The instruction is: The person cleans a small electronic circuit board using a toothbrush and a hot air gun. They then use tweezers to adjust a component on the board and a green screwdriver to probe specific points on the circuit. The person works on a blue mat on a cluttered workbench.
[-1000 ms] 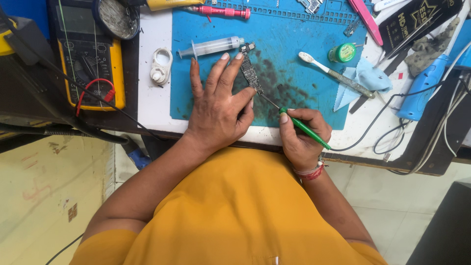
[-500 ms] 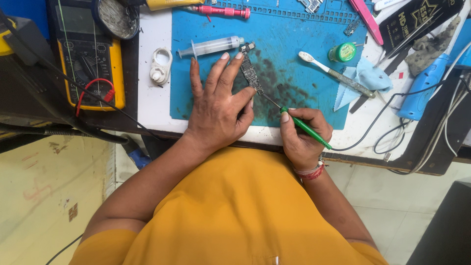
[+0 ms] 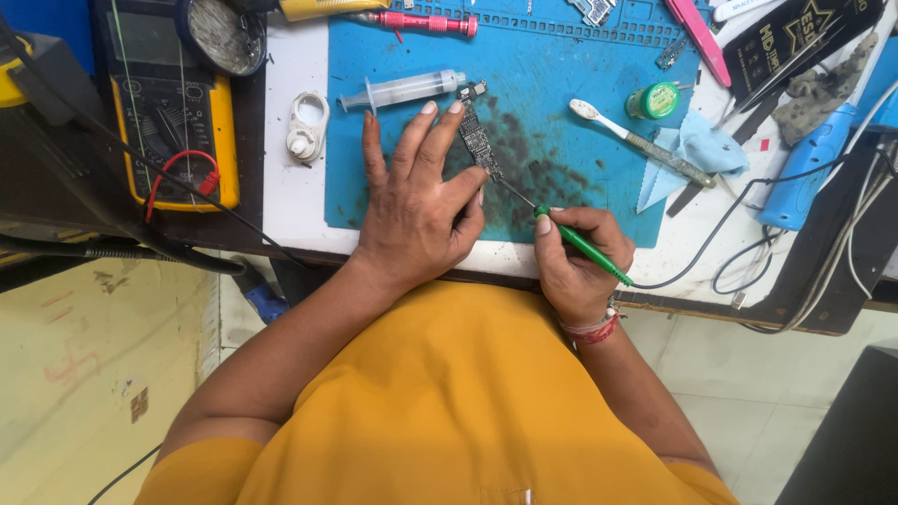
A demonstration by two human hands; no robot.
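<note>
**Two hands on a small circuit board**

Two hands work on the blue mat (image 3: 561,84). The left hand (image 3: 416,201) lies flat, grip open, fingers pressing beside the narrow circuit board (image 3: 479,142). The right hand (image 3: 575,262) has its grip closed on a green tool (image 3: 585,248), whose tip touches the board's lower end.

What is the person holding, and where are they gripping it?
The right hand grips a green tool by its handle. The left hand presses the small circuit board down.

Left hand (image 3: 412,215) hides pt of circuit board (image 3: 478,142).
</note>
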